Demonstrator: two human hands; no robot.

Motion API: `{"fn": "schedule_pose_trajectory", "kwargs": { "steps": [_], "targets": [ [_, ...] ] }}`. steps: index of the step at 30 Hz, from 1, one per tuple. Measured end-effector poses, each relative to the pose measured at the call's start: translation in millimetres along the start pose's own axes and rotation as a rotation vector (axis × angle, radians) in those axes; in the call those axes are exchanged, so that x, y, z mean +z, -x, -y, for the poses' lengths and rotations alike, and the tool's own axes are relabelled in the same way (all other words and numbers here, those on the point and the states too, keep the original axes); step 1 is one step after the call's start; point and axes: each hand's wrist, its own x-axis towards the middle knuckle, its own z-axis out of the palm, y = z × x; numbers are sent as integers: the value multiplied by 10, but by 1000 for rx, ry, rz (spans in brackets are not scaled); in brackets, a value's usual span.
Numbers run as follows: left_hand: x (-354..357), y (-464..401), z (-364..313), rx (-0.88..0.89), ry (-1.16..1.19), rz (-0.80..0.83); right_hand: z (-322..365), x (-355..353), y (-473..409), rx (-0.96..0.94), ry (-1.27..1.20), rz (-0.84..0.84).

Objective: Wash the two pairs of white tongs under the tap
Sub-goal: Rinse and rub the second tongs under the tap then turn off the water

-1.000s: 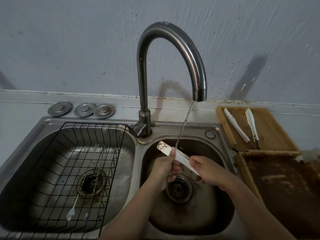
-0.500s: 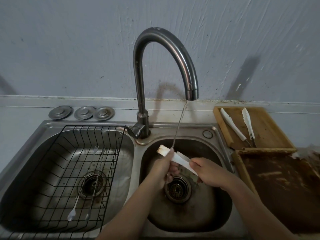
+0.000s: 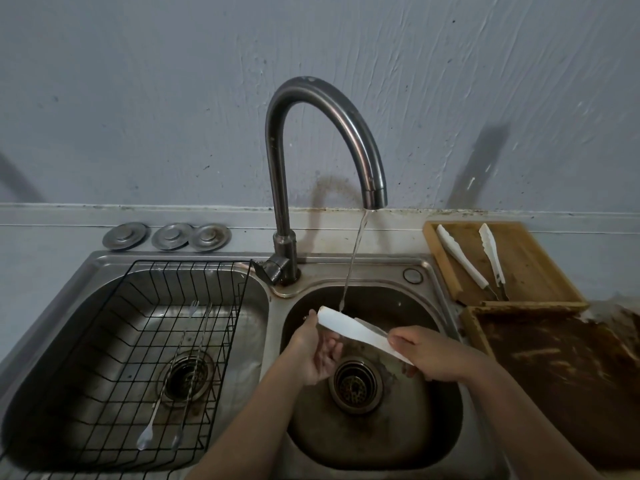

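Note:
Over the right sink basin [image 3: 436, 441] I hold one pair of white tongs [image 3: 356, 330] under a thin stream from the curved steel tap [image 3: 346, 116]. My right hand [image 3: 433, 353] grips its near end. My left hand [image 3: 317, 349] touches the far tip with the thumb, fingers spread below the tongs. The tip looks white. The water lands on the tongs near that tip. A second pair of white tongs [image 3: 488, 252] lies spread open on a wooden tray [image 3: 530, 268] to the right of the sink.
The left basin [image 3: 62, 341] holds a black wire rack [image 3: 221, 341] with long metal utensils [image 3: 180, 389] lying on it. Three round metal caps [image 3: 169, 236] sit behind it. A brown stained tray [image 3: 571, 393] lies at the right, in front of the wooden one.
The brown smear seen on the tongs' tip a second ago is gone. My left hand has opened and shifted to the tip. The view has tilted down a little.

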Motion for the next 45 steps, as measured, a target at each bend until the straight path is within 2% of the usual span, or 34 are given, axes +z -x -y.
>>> {"fn": "schedule_pose_trajectory", "kwargs": {
  "steps": [4, 6, 10, 17, 20, 25, 30, 35, 39, 42, 45],
  "targets": [
    [107, 70, 66, 61, -230, 32, -5, 22, -8, 2, 70, 8],
    [87, 70, 56, 59, -265, 20, -19, 19, -3, 3, 89, 8],
    [-39, 15, -7, 12, -61, -22, -59, -22, 39, -36, 82, 54],
    [22, 11, -32, 53, 1, -34, -39, -111, 39, -65, 129, 61],
    [25, -15, -29, 109, -8, -48, -50, -63, 3, -49, 143, -2],
    [77, -2, -44, 230, -13, 69, -104, 60, -43, -41, 231, -210],
    [126, -31, -101, 382, 102, 92, -138, 116, -63, -84, 366, -408],
    [196, 22, -151, 324, 110, 63, -133, 153, -70, -107, 410, -466],
    [302, 130, -74, 271, 59, 127, -143, 141, -79, -50, 465, -537],
    [367, 183, 35, 246, -4, 176, -194, 114, -71, -9, 463, -513],
    [363, 194, 11, 241, 38, 206, -231, 110, -63, -3, 429, -469]
  ]
}}
